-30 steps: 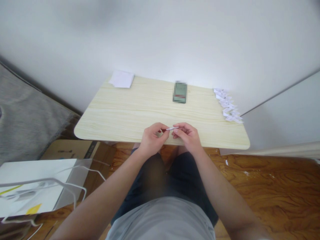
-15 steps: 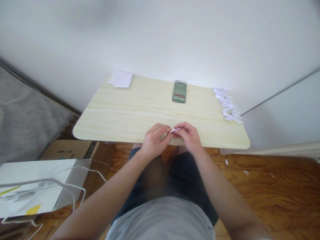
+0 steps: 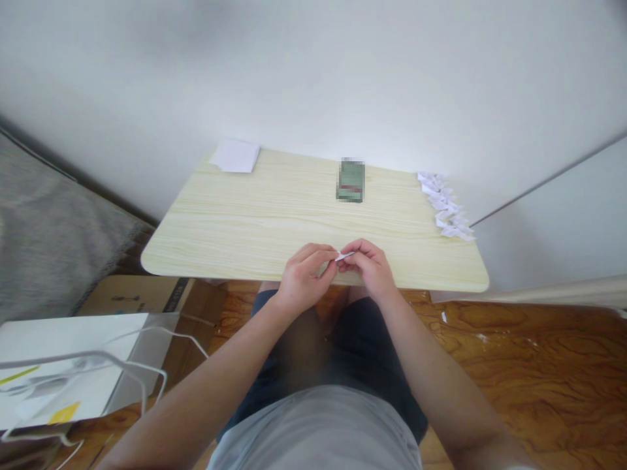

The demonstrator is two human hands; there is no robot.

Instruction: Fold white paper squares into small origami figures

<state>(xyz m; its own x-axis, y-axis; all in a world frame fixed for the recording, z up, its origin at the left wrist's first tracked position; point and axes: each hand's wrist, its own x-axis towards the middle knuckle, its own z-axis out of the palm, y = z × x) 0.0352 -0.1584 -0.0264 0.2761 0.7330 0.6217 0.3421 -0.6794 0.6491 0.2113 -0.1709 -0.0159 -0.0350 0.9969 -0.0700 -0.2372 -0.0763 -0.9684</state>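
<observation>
A small folded piece of white paper (image 3: 345,255) is pinched between my two hands just above the front edge of the table (image 3: 274,202). My left hand (image 3: 307,274) grips its left end with thumb and fingertips. At its right end, my right hand (image 3: 369,266) holds it the same way. Fingers cover much of the paper, so its full shape is hidden. Along the table's right side lies a row of several folded white paper figures (image 3: 447,207). A stack of white paper sheets (image 3: 237,156) rests at the back left corner.
A blurred-out green rectangular item (image 3: 351,181) lies at the table's back middle, near the white wall (image 3: 313,78). Below left stand a cardboard box (image 3: 142,292) and a white box (image 3: 63,365) with white cables (image 3: 147,365). Grey fabric (image 3: 49,222) hangs at far left.
The folded paper has tilted slightly between my fingertips, showing a bit more of its white surface. Both hands stay in nearly the same place, still pinching it.
</observation>
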